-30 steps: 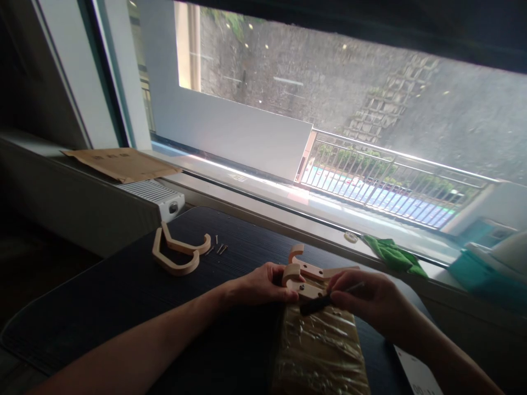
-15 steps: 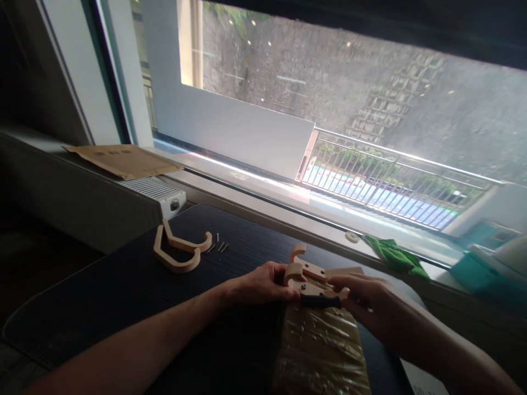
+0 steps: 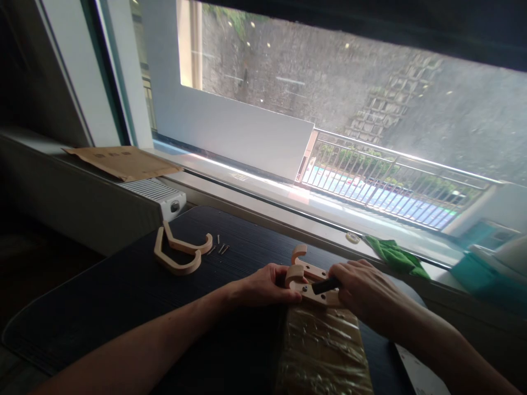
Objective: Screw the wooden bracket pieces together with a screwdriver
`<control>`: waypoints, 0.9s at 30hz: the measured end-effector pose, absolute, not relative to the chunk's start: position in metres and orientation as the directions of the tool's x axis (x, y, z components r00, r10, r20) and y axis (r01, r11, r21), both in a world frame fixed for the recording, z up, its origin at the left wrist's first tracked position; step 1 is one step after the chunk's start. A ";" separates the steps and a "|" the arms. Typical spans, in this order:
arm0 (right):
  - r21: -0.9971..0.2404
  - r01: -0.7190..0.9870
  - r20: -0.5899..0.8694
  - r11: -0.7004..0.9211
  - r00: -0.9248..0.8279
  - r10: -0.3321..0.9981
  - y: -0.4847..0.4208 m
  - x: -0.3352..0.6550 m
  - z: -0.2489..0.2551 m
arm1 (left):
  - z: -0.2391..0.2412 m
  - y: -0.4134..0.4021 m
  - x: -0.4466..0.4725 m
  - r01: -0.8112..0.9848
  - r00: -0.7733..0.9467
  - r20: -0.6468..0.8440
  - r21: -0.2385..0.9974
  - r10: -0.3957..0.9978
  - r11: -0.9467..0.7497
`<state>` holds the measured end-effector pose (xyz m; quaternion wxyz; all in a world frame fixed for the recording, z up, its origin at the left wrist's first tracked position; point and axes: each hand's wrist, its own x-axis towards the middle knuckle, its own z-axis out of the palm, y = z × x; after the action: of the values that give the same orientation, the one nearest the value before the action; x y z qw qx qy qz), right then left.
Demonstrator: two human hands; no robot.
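My left hand (image 3: 263,284) grips the curved end of a light wooden hook piece (image 3: 307,277) that rests on top of a brown block wrapped in clear plastic (image 3: 323,351). My right hand (image 3: 366,293) is closed around a black-handled tool (image 3: 325,286), whose tip sits against a screw hole in the wood. A second wooden hook part (image 3: 298,253) lies just behind it. Both hands meet over the dark mat (image 3: 123,296).
Two more curved wooden hooks (image 3: 179,253) and several small screws (image 3: 219,248) lie at the mat's far left. Cardboard (image 3: 121,160) rests on a white radiator (image 3: 158,195). A green cloth (image 3: 391,255) lies on the window sill, a teal object (image 3: 481,274) at the right.
My right hand turned the black tool from lying across the wood's front edge to pointing into the hook piece and moved closer over it. My left hand stayed in place.
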<state>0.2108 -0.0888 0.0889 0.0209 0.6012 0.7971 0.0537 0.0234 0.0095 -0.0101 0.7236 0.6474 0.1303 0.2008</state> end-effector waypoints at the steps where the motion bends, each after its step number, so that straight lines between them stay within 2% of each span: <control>1: 0.142 0.958 0.038 0.248 -0.255 0.966 -0.086 0.212 0.086 | -0.010 0.010 0.023 -0.126 0.889 0.074 0.988 0.453 0.086; 5: 0.259 0.931 0.093 0.258 -0.290 0.952 -0.079 0.207 0.072 | -0.010 0.010 0.023 -0.129 0.890 0.079 0.988 0.449 0.081; 10: 0.231 0.923 0.140 0.308 -0.345 0.928 -0.078 0.205 0.068 | -0.015 0.011 0.023 -0.077 0.875 0.034 0.995 0.483 0.069; 16: 0.293 0.944 0.175 0.153 -0.211 0.962 -0.073 0.209 0.078 | -0.015 0.010 0.024 -0.116 0.879 0.057 0.989 0.473 0.095; 21: 0.232 0.956 0.116 0.179 -0.211 0.971 -0.075 0.195 0.074 | -0.013 0.009 0.025 -0.067 0.849 0.055 0.998 0.526 0.003; 27: 0.336 0.936 0.189 0.104 -0.175 0.966 -0.065 0.202 0.080 | -0.013 0.008 0.025 -0.084 0.862 0.031 0.993 0.506 0.082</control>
<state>0.2024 -0.0650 0.0804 0.0393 0.6412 0.7418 0.1926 0.0248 0.0084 -0.0131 0.7172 0.6454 0.1633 0.2057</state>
